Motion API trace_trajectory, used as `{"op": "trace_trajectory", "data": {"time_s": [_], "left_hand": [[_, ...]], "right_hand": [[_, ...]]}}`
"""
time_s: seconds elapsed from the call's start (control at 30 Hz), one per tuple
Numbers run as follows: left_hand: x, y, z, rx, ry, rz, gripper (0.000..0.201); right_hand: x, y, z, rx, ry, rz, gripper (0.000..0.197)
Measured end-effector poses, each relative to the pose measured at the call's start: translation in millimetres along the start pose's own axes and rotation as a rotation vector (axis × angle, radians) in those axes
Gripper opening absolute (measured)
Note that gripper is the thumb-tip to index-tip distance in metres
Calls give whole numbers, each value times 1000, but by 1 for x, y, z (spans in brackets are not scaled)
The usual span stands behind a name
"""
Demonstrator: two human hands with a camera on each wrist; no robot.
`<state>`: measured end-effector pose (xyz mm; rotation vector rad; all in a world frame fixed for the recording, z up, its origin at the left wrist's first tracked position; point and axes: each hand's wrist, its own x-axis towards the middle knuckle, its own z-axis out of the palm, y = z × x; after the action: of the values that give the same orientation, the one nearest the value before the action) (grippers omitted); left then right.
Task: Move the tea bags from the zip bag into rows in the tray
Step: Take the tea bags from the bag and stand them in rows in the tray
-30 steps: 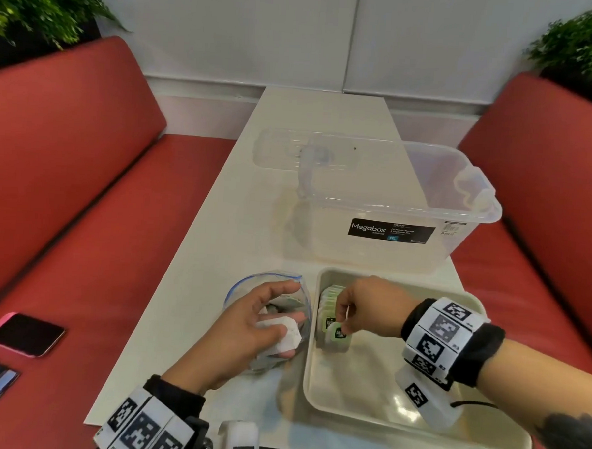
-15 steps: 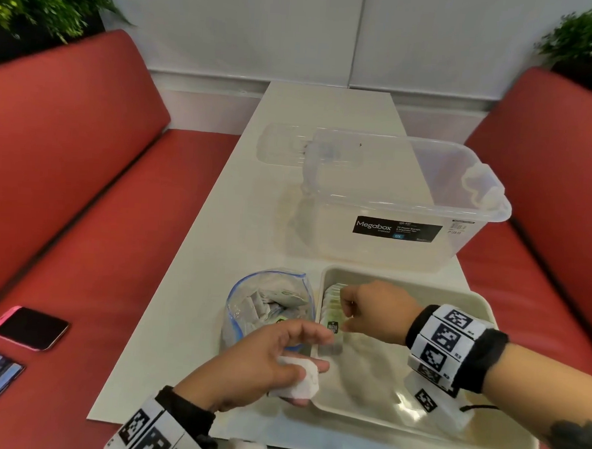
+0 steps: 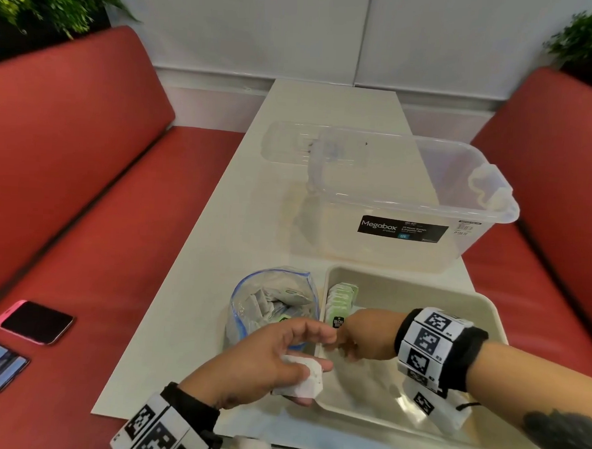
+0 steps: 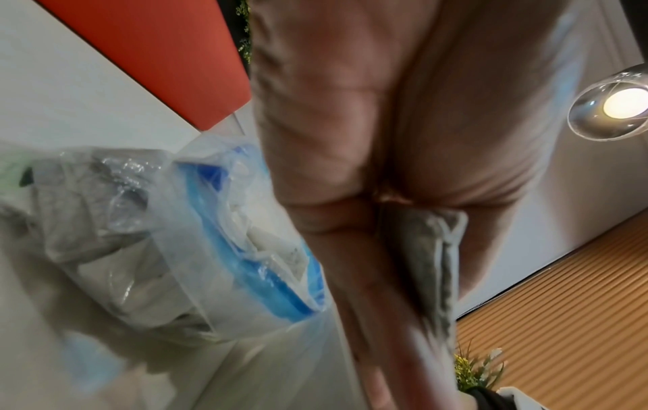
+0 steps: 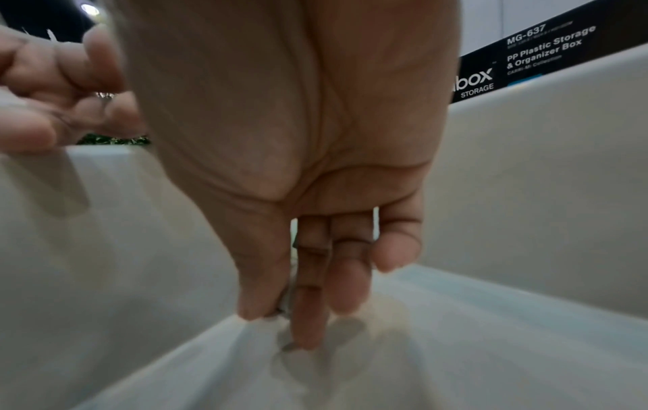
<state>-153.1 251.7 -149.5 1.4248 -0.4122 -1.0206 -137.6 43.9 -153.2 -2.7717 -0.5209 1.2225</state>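
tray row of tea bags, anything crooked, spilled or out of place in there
Nothing stands out. The tea bags stand in one tidy row against the tray's left wall. None lie loose on the table; the rest sit in the zip bag.

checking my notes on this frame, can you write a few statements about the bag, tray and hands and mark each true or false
1. The left hand holds a white tea bag. True.
2. The zip bag lies inside the tray. False: it stands on the table, left of the tray.
3. A row of tea bags stands along the tray's left wall. True.
4. The clear box is full of tea bags. False: it looks empty.
5. The right hand rests on the red seat. False: it is over the tray, near the row.
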Motion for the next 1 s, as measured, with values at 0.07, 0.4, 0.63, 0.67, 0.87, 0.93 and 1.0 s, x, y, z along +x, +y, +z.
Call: {"op": "trace_trajectory", "data": {"time_s": [0.07, 0.4, 0.63, 0.67, 0.87, 0.93, 1.0], "left_hand": [[-1, 2, 1, -21, 14, 3, 48], [11, 29, -5, -538, 374, 130, 43], [11, 43, 0, -632, 275, 79, 41], [11, 44, 1, -619, 242, 68, 37], [13, 40, 2, -180, 365, 154, 44], [14, 42, 4, -34, 380, 237, 46], [15, 46, 8, 55, 385, 288, 32]], "right_hand": [[-1, 2, 2, 25, 8, -12, 44], [-42, -11, -24, 188, 650, -124, 16], [-54, -35, -32, 204, 896, -334, 16], [-56, -35, -36, 233, 884, -329, 15], [-72, -32, -66, 205, 792, -227, 22], [-74, -32, -72, 180, 774, -180, 25], [-74, -31, -75, 170, 775, -127, 26]]}}
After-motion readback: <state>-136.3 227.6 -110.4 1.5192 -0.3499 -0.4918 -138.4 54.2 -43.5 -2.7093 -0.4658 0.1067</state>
